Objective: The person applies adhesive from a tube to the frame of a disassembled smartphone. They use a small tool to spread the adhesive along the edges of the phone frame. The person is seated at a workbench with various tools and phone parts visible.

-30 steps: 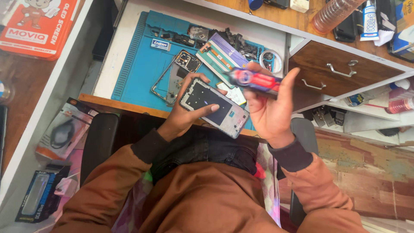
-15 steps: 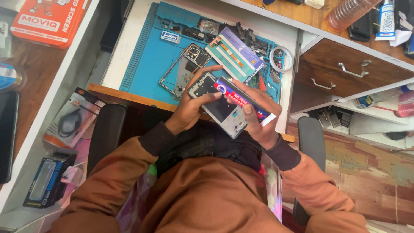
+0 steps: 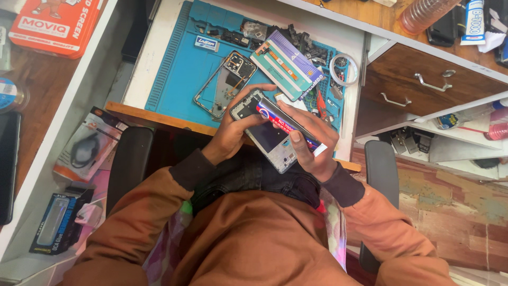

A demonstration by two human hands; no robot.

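Seated at a white worktop (image 3: 159,47), seen from above, brown sleeves reaching forward over the lap. Spread across the worktop, a large blue work mat (image 3: 185,69), its near edge close to the wooden lip in front of the knees. To the right, a brown wooden drawer (image 3: 423,85) with metal handles, well apart from the hands. On the mat, an empty phone frame (image 3: 225,82) lying flat, just beyond the left hand; beside it, further back and to the right, a striped card of small parts (image 3: 288,63), tilted; near that, a small roll of tape (image 3: 344,69) at the mat's right edge. Held over the near edge of the mat and the lap, an opened phone (image 3: 267,135), tilted, inner side up, its upper end toward the mat. Left hand (image 3: 230,132) wrapped around the phone's upper left part, grip closed on it, thumb across the top end. Right hand (image 3: 312,140) cupping the phone's lower right side, grip closed on a red-and-blue glue tube (image 3: 286,123) that lies slantwise across the phone, fingers folded over the tube's lower end, thumb pressed along its side. Tube resting against the phone's face; whether its tip touches the frame, cannot tell. Scattered small dark parts at the mat's far edge, too small to make out.
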